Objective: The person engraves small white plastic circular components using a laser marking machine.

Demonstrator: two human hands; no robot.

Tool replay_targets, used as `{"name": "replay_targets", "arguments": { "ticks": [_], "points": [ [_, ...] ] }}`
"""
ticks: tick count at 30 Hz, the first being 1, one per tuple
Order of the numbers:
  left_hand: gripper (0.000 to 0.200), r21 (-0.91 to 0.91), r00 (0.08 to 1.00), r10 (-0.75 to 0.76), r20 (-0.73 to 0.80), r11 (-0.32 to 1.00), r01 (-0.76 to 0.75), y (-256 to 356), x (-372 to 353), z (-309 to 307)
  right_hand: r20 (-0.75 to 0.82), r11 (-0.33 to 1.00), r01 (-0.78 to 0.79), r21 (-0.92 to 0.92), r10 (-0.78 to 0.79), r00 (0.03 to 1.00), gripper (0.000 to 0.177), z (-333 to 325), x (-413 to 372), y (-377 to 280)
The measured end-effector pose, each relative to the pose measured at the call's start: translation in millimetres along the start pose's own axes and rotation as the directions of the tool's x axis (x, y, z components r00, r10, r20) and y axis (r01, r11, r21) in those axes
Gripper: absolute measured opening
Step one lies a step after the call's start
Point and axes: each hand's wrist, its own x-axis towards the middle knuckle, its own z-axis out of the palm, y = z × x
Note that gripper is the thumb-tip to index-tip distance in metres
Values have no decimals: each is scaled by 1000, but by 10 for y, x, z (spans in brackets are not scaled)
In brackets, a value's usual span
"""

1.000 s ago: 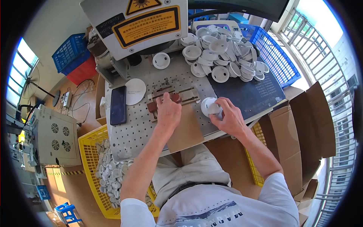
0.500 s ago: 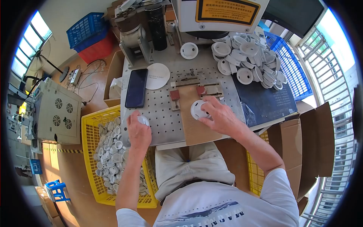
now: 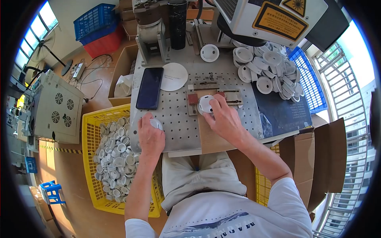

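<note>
My right hand has its fingers closed around the edge of a white round plastic lid with small slots in its top. The lid is over the metal clamping fixture, between its reddish pads. Below it, a strip of brown cardboard runs to the table's front edge. At the table's left front, my left hand is curled round another white round plastic piece, mostly hidden by the fingers. A dark phone lies just beyond this hand, beside a white paper-like disc.
On the right, a heap of white lids lies on a black board. One lid rests alone near the back. A machine head with a warning label overhangs the table. A yellow crate of white parts stands at left.
My right hand has carried the lid forward from the cardboard strip to between the fixture's pads. My left hand keeps its grip near the same spot. The whole view has shifted slightly.
</note>
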Motion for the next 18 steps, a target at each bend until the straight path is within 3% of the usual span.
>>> {"name": "replay_targets", "arguments": {
  "ticks": [10,12,15,18],
  "points": [
    [5,-21,1000,7,-23,1000,-7,5,7,-13,27,999,-10,-45,12,1000,38,44,184,44],
    [5,-9,1000,-4,-22,1000,4,-6,-7,2,-40,999,27,-44,-28,999,38,102,242,81],
    [5,-3,1000,-1,-27,1000,1,11,-3,14,21,998,-32,-58,34,999,39,119,256,24],
    [4,-14,999,-6,-38,1000,5,3,-15,26,-33,999,-36,-24,35,999,36,165,202,55]
  ]
}}
